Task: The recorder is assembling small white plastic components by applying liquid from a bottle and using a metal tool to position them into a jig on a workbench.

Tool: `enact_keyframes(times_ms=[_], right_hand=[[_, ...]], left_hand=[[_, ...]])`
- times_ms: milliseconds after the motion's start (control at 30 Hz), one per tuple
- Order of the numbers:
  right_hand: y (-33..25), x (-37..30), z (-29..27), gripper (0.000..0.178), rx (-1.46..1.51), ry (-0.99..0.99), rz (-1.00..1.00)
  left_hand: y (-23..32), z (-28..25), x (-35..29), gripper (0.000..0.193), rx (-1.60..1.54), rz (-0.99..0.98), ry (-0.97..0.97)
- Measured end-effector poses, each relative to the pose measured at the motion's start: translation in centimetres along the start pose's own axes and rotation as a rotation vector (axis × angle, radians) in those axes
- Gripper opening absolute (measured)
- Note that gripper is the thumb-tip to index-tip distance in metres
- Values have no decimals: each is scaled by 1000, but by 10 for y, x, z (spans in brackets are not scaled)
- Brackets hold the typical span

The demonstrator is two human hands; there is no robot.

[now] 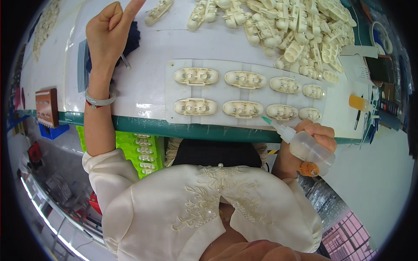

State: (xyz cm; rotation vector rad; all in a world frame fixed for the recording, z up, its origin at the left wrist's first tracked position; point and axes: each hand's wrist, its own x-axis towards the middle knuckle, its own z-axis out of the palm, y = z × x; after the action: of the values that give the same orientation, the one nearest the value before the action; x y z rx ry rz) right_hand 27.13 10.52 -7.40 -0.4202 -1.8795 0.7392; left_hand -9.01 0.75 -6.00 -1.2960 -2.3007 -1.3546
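Right hand (321, 133) grips a translucent, rounded plastic bottle (306, 148)

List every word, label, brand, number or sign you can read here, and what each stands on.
None can be read.
White sheet beside the dark phone-like device: faint marks, too small and blurred to read.
Squeeze bottle in the right hand: no lettering visible.
White plate under the cream molded parts: no lettering visible.

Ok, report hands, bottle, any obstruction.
Right hand grips squeeze bottle, green tip near a lower-row piece. Left hand away from white tray. Nothing visibly blocking tip.
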Motion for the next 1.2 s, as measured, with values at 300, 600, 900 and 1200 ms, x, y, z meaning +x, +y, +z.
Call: enact_keyframes(times_ms=[300, 600, 900, 1200], right_hand=[[26, -4, -29, 54, 147, 289, -15], [28, -13, -27, 62, -60, 331, 58], [29, -8, -42, 62, 115, 364, 59], [28, -3, -44, 56, -198, 463, 111]], left_hand=[[3, 2, 0, 52, -301, -85, -31], [8, 2, 3, 49, -297, -159, -29], [6, 6, 2, 38, -76, -106, 8], [13, 14, 4, 23, -43, -29, -40]])
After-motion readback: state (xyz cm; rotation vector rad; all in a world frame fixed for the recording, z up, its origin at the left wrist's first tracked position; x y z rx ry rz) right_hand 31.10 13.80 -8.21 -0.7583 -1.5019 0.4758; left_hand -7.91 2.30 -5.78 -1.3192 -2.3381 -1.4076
